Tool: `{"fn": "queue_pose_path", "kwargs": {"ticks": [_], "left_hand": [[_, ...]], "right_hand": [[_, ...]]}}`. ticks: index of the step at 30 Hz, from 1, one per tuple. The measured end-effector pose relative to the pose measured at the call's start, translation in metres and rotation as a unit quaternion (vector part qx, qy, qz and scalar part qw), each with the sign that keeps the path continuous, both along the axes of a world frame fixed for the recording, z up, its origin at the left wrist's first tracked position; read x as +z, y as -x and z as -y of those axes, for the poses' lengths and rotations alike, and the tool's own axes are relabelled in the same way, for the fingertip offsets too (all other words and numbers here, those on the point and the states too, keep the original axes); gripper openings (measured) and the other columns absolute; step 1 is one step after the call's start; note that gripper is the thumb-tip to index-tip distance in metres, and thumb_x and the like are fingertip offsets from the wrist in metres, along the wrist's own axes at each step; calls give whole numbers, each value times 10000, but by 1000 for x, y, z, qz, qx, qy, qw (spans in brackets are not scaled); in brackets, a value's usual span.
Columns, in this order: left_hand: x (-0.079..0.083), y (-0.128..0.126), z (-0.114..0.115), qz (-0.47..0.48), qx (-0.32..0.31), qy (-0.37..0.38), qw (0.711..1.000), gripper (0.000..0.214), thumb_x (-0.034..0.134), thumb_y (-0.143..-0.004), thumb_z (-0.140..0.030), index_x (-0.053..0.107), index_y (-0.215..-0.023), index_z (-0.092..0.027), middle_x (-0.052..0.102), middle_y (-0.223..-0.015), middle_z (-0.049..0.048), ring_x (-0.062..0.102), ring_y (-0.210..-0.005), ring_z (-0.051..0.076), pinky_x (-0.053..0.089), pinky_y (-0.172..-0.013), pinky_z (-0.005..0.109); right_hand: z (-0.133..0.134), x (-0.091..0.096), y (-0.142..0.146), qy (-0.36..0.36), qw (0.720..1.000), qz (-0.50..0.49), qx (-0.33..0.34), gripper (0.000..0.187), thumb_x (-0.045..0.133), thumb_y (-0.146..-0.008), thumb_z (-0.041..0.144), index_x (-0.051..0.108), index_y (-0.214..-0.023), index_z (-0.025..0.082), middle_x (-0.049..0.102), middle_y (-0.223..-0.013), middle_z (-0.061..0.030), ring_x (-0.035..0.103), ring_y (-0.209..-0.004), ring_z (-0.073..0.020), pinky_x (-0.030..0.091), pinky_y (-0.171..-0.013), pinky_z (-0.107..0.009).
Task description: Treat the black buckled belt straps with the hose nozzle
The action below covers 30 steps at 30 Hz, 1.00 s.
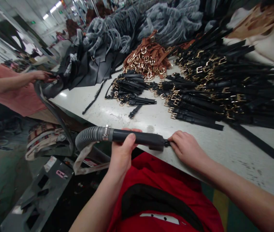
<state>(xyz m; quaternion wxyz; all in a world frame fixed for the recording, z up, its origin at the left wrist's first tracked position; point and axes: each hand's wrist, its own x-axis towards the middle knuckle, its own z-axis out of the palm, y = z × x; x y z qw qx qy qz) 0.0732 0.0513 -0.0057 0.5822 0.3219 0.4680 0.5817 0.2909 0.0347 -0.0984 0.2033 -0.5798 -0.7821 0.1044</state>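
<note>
My left hand is wrapped round a black tool handle held level at the near edge of the white table. A grey ribbed hose joins the handle's left end with a metal clamp and curves down off the table. My right hand pinches the small tip at the handle's right end, fingers curled. What the tip is cannot be made out.
Black straps with gold buckles lie in piles across the table, with brown straps and grey bundles behind. Another person's arm reaches in at the left. A grey machine stands on the floor below left.
</note>
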Motion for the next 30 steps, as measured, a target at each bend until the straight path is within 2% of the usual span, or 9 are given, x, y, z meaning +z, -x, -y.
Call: {"fn": "queue_pose_path", "kwargs": {"ticks": [5,10,16,20,22,27,30], "left_hand": [[6,13,-1,-19,53,-33,998,340,806,-588,-309,602,-831,-187,722,-784,28,695,-792,212,556,-724,351],[5,2,-2,-30,-22,-16,999,307,791,-615,-318,608,-817,-177,721,-814,45,683,-761,196,545,-673,314],[7,3,-7,-23,37,-30,999,313,800,-610,-321,609,-810,-175,718,-783,36,676,-762,183,545,-687,307],[3,-4,-7,-12,5,-2,1000,322,804,-600,-338,622,-805,-170,718,-802,44,671,-766,186,538,-687,311],[3,4,-6,-2,25,1,1000,321,801,-599,-338,621,-809,-175,719,-796,41,676,-774,193,538,-702,326],[12,47,9,8,130,-24,991,327,799,-598,-321,611,-837,-199,726,-806,20,691,-819,198,533,-774,351],[14,58,23,11,142,-21,990,317,801,-598,-313,628,-839,-203,732,-807,18,698,-836,210,544,-774,356]], "right_hand": [[0,-1,0,-11,1000,2,3,204,436,-881,183,639,-887,169,607,-871,-93,528,-814,-215,359,-702,-333],[-1,-2,-1,-2,1000,4,2,201,445,-881,180,643,-909,156,611,-882,-99,533,-823,-222,367,-704,-334],[-1,-2,-1,-1,1000,6,9,203,445,-889,184,645,-911,162,611,-890,-94,537,-831,-222,378,-721,-334],[-1,-2,-1,1,1000,13,6,208,449,-888,187,653,-919,165,615,-888,-97,538,-835,-222,377,-708,-331],[0,-2,-3,-4,1000,20,7,233,436,-894,184,661,-954,174,619,-896,-97,537,-835,-220,373,-700,-328],[4,0,-11,-36,998,56,11,310,402,-900,164,664,-1064,193,615,-894,-95,524,-796,-216,353,-693,-330],[1,11,-7,-55,997,52,9,280,416,-902,196,655,-1047,170,620,-921,-102,528,-820,-221,350,-711,-340]]}}
